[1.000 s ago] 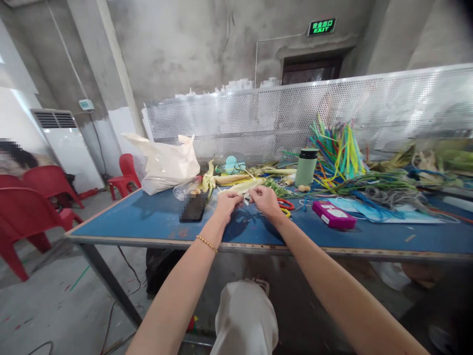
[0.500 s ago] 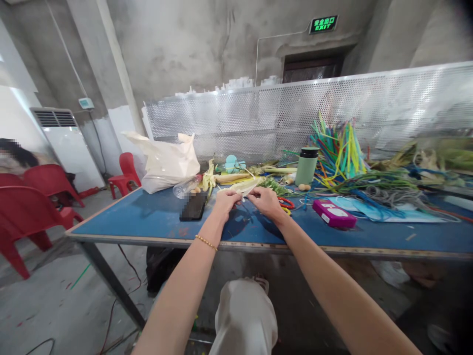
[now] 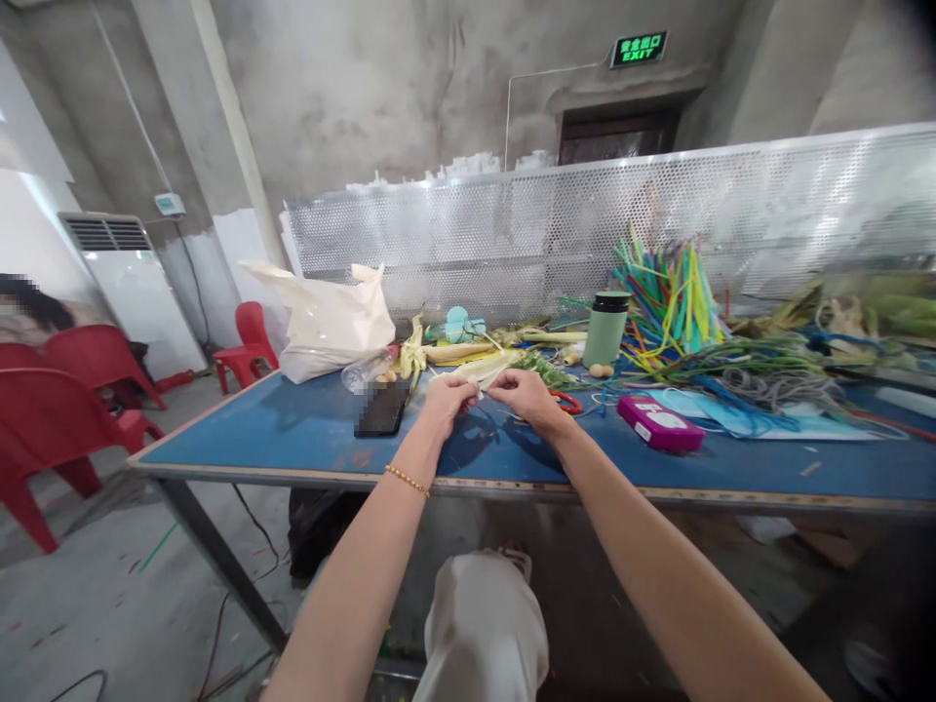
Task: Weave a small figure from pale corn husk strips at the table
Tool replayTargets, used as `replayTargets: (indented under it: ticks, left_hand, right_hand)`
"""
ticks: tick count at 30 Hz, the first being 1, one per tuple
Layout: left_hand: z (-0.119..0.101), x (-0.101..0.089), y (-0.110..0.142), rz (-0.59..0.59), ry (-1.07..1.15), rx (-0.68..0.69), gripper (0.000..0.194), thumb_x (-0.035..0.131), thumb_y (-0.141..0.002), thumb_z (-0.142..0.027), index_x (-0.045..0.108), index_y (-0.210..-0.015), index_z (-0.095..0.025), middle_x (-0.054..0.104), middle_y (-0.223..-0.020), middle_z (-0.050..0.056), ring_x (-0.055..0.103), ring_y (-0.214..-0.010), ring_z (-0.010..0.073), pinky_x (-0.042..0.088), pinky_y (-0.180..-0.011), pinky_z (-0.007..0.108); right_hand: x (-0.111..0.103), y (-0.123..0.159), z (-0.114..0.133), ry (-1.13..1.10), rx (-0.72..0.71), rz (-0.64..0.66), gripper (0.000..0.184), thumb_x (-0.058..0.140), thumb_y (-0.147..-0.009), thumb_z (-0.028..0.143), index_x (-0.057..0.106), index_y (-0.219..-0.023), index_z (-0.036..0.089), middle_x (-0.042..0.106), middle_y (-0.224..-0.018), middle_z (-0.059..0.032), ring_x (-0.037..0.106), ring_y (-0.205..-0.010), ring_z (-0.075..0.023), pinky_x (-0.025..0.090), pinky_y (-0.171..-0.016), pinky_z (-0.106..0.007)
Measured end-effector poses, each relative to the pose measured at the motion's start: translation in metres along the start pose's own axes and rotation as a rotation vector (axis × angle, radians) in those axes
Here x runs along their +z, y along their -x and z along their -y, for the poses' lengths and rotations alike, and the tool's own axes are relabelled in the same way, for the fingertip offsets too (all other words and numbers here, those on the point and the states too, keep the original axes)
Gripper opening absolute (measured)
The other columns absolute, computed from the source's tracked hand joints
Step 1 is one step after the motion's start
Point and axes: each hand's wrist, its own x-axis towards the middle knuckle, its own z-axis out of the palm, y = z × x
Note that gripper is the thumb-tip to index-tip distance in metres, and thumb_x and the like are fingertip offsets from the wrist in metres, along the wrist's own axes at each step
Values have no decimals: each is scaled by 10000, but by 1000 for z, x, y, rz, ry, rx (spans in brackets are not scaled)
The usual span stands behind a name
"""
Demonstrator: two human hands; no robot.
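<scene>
A pale corn husk (image 3: 488, 369) spreads just beyond my fingertips, over the front middle of the blue table. My left hand (image 3: 448, 402) is closed in a pinch at the husk's near end. From the other side, my right hand (image 3: 527, 395) pinches at the same end, thumb against fingers. The fingertips of both hands nearly meet, and the small pale bit between them is too fine to make out. Red-handled scissors (image 3: 567, 402) lie partly hidden behind my right hand. Left of my left hand rests a dark phone (image 3: 381, 409).
On the blue table (image 3: 278, 444) are a cream plastic bag (image 3: 340, 317), a clear bottle (image 3: 366, 370), a green tumbler (image 3: 606, 330), a purple box (image 3: 660, 423) and a heap of colourful pipe cleaners (image 3: 673, 297). Perforated metal panels (image 3: 453, 234) stand behind. Red chairs (image 3: 102, 366) are at left.
My right hand has shifted slightly and its wrist has turned a little, covering more of the scissors. My left hand stays almost where it was.
</scene>
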Motion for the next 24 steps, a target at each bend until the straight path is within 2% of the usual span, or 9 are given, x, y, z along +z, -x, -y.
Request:
replayTargets:
  ticks: [4,9,14,19,21,24]
  left_hand:
    - [-1,0,0,2,21,-3,151,717,-520,-223,597,-562,-141,554,-501,-5,473,-467,88,291,-460,215]
    - [-3,0,2,-11,-12,-2,140,707,-528,-228,601,-555,-140,566,-514,2,478,-474,92,284,-454,217]
    - [-4,0,4,-24,-80,32,115,689,-549,-229,621,-556,-136,590,-521,17,491,-488,98,307,-470,221]
    - [-2,-2,2,-37,-76,38,103,691,-544,-220,641,-570,-133,621,-559,35,538,-538,114,329,-494,220]
    - [-2,-2,1,-62,-57,23,93,686,-539,-206,637,-568,-133,615,-555,33,540,-537,115,321,-490,220]
    - [-1,-2,-1,-99,-23,4,72,671,-535,-183,623,-563,-137,600,-541,22,531,-521,110,301,-477,218]
  right_hand:
    - [0,0,0,-30,-4,8,222,684,-655,370,681,-617,151,646,-602,-21,548,-584,-146,419,-590,-271]
    - [-1,0,1,-4,36,5,183,654,-675,314,719,-646,146,686,-623,-25,593,-601,-162,443,-610,-271]
    - [-2,1,-1,89,11,-1,143,631,-698,230,750,-696,149,750,-724,-56,673,-705,-205,489,-691,-289]
    - [-3,2,0,208,-5,10,181,590,-714,146,763,-763,168,771,-798,-61,700,-785,-223,509,-755,-306]
    - [-2,2,3,207,23,4,198,584,-705,124,753,-796,171,765,-775,-53,701,-764,-212,516,-736,-296]
    - [1,4,8,101,94,-15,247,561,-683,96,706,-871,166,729,-679,-29,681,-657,-180,514,-629,-259]
